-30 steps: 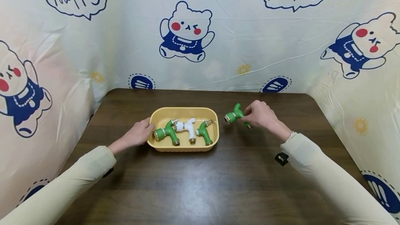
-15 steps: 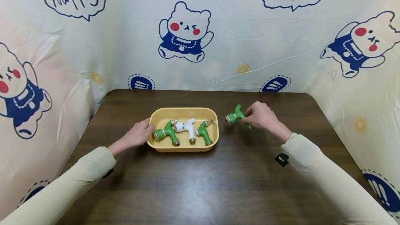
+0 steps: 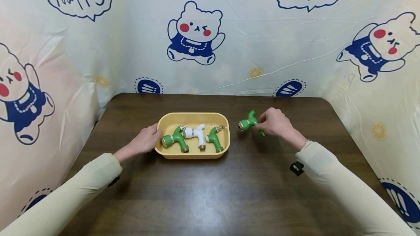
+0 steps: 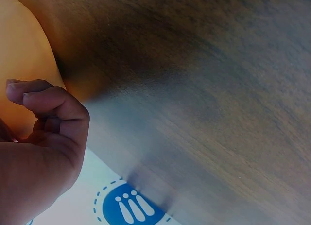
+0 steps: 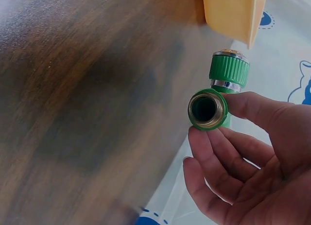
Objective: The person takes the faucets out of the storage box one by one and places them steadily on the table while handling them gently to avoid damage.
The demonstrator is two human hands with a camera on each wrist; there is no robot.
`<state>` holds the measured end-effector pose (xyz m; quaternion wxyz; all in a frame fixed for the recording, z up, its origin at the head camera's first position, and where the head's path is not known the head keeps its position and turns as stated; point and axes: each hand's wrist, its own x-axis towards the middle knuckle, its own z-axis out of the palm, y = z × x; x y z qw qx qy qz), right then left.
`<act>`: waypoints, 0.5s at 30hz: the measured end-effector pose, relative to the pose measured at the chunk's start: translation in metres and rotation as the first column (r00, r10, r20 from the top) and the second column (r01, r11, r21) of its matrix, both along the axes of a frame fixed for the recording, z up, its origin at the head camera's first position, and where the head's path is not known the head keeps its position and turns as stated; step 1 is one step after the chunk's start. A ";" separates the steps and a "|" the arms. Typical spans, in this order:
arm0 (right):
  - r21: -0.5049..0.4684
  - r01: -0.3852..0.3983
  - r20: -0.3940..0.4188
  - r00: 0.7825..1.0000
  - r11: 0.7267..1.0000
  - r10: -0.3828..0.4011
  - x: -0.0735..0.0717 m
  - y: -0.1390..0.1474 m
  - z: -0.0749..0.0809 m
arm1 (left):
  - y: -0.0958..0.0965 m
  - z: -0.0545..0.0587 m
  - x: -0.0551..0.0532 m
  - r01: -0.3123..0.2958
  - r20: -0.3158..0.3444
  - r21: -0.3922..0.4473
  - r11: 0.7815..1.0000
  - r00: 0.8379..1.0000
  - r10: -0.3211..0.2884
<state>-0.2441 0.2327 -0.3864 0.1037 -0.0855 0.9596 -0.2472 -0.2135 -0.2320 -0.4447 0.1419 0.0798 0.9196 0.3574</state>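
My right hand (image 3: 275, 122) pinches a green tap (image 3: 252, 120) to the right of the tub, between thumb and fingertips. In the right wrist view the tap's brass-lined open end (image 5: 207, 109) faces the camera, with its ribbed green knob (image 5: 229, 69) beyond. My left hand (image 3: 148, 139) grips the left side of a yellow plastic tub (image 3: 191, 116); the left wrist view shows its fingers curled against the wall. Inside the tub lie a green tap (image 3: 177, 139) at the left, a white tap (image 3: 198, 136) in the middle and a smaller green tap (image 3: 214, 140) at the right.
The tub stands on a dark brown wooden table (image 3: 203, 192), towards its far half. Pale printed cloth (image 3: 242, 46) with cartoon bears hangs behind and along both sides of the table.
My right hand has shifted very slightly to the right and nearer with the green tap. The left hand, the tub and the taps in it stay where they were.
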 end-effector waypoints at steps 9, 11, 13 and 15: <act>0.007 0.012 -0.014 1.000 1.000 -0.012 0.000 0.002 -0.004 | 0.000 0.000 0.000 0.004 -0.001 -0.005 1.000 1.000 -0.004; 0.006 0.012 -0.015 1.000 1.000 -0.012 -0.001 0.002 -0.005 | 0.000 0.000 0.000 0.003 0.004 -0.006 1.000 1.000 -0.003; 0.004 0.012 -0.015 1.000 1.000 -0.012 -0.001 0.002 -0.006 | 0.000 0.000 0.000 0.003 0.011 -0.005 1.000 1.000 -0.003; 0.003 0.011 -0.016 1.000 1.000 -0.011 -0.002 0.002 -0.007 | 0.000 0.000 -0.001 0.003 0.016 -0.004 1.000 1.000 -0.003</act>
